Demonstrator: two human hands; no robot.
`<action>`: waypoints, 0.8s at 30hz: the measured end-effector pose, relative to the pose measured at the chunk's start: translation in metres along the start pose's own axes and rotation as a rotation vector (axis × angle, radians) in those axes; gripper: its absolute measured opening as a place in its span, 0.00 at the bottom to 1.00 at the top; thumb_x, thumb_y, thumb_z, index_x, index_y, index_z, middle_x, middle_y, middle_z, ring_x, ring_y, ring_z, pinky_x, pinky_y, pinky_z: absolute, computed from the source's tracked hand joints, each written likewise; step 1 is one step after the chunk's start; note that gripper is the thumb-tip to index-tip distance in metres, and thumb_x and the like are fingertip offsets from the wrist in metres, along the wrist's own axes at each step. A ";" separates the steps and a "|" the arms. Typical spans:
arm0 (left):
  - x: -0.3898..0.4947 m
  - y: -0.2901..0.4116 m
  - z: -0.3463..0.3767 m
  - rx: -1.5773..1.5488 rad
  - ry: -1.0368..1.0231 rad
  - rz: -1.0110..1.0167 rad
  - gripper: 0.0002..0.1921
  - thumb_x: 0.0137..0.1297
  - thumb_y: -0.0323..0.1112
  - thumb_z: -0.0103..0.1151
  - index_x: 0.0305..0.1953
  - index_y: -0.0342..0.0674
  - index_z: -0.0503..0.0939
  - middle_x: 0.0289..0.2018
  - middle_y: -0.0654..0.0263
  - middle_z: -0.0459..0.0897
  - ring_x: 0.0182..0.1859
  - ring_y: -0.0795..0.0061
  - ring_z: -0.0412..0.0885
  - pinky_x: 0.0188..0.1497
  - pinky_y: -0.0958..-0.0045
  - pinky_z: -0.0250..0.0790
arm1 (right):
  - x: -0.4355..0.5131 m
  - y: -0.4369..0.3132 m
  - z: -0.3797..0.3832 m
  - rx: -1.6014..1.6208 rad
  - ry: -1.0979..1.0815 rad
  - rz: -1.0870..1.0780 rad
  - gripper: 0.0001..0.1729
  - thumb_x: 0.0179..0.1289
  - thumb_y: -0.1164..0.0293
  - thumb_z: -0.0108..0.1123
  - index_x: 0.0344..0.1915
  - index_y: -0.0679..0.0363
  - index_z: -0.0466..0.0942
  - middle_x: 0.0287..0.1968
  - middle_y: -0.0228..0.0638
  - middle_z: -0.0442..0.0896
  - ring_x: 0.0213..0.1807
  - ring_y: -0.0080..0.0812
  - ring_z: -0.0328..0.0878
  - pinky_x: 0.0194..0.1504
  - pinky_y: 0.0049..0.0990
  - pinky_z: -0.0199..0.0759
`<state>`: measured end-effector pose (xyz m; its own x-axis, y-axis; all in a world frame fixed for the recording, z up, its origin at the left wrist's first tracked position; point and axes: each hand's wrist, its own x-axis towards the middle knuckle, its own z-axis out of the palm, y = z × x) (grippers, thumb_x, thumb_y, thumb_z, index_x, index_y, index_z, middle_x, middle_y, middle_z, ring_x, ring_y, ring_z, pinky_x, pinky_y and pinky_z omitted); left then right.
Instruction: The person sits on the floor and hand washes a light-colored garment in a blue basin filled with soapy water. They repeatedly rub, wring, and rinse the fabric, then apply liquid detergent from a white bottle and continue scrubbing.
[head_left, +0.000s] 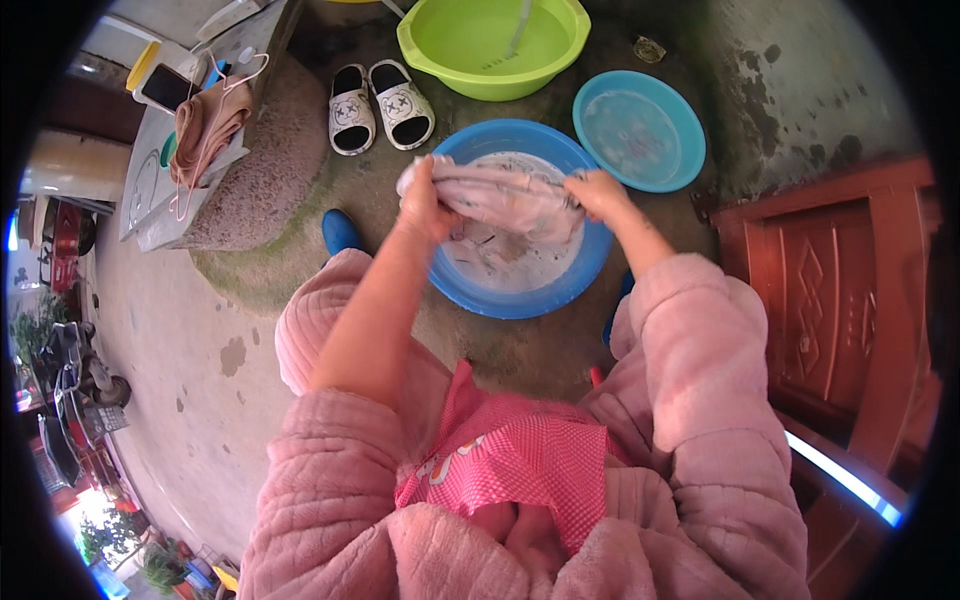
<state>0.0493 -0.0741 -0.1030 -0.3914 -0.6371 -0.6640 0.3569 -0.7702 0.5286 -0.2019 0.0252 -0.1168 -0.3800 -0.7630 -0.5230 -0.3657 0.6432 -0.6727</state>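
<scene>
A wet, pale pink patterned cloth (502, 196) is stretched between my two hands above a blue plastic basin (517, 306). My left hand (429, 199) grips its left end, near the basin's left rim. At the other end, my right hand (600, 196) is closed on the cloth near the right rim. Cloudy, sudsy water (517, 262) shows in the basin below the cloth; whether more fabric lies in it I cannot tell. The cloth is slightly blurred and hides part of the water.
Behind the basin stands a lime-green tub (495, 82) with water. A turquoise basin (694, 161) of cloudy water is at the right. White slides (351, 112) lie at the back left, beside a stone slab (150, 180) bearing a brown cloth, hanger and phone. A red-brown wooden door (817, 300) is right.
</scene>
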 end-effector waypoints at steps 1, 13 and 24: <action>0.001 -0.011 -0.003 -0.078 0.040 -0.037 0.30 0.66 0.59 0.41 0.58 0.40 0.63 0.60 0.56 0.65 0.63 0.57 0.62 0.62 0.48 0.57 | 0.007 0.024 0.018 0.083 0.067 0.017 0.24 0.50 0.54 0.57 0.29 0.68 0.78 0.22 0.45 0.80 0.19 0.37 0.76 0.25 0.33 0.70; 0.039 -0.129 -0.052 0.198 0.347 -0.007 0.39 0.65 0.55 0.48 0.70 0.57 0.39 0.69 0.63 0.45 0.70 0.59 0.44 0.65 0.47 0.46 | 0.009 0.092 0.154 -0.674 0.068 -0.227 0.27 0.57 0.63 0.58 0.58 0.52 0.67 0.68 0.42 0.49 0.67 0.55 0.47 0.63 0.41 0.53; 0.079 -0.149 -0.060 -0.207 0.044 -0.245 0.36 0.61 0.65 0.45 0.67 0.56 0.55 0.66 0.62 0.55 0.66 0.61 0.55 0.60 0.45 0.55 | 0.035 0.043 0.121 -0.080 -0.181 -0.482 0.15 0.40 0.67 0.62 0.32 0.60 0.79 0.41 0.38 0.76 0.45 0.46 0.71 0.48 0.36 0.66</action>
<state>0.0157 -0.0078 -0.2658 -0.4516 -0.4280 -0.7829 0.4235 -0.8751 0.2342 -0.1282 0.0183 -0.2272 -0.0026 -0.9680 -0.2509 -0.5299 0.2141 -0.8206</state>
